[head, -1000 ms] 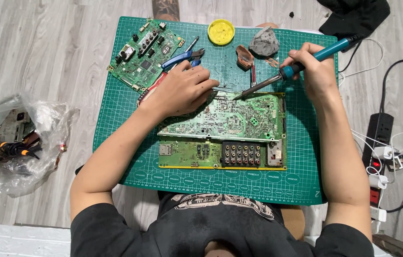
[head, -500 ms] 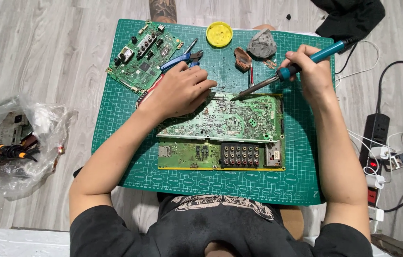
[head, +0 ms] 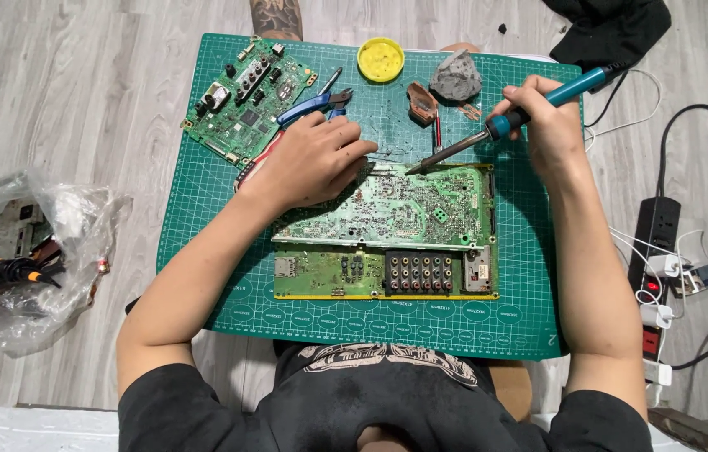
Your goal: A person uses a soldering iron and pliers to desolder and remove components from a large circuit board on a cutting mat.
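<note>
Two hands are stretched over the green mat (head: 203,226): the left hand (head: 312,163) is laid palm down on the big circuit board (head: 396,213), fingers loosely curled, nothing seen held. The soldering iron (head: 505,125) is gripped tightly by the right hand (head: 548,125), tip at the board's top edge. Small parts are kept in the plastic bag (head: 28,251) at left.

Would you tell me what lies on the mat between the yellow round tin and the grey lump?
In the head view, a small brown component lies between the yellow round tin and the grey lump, on the green mat.
</note>
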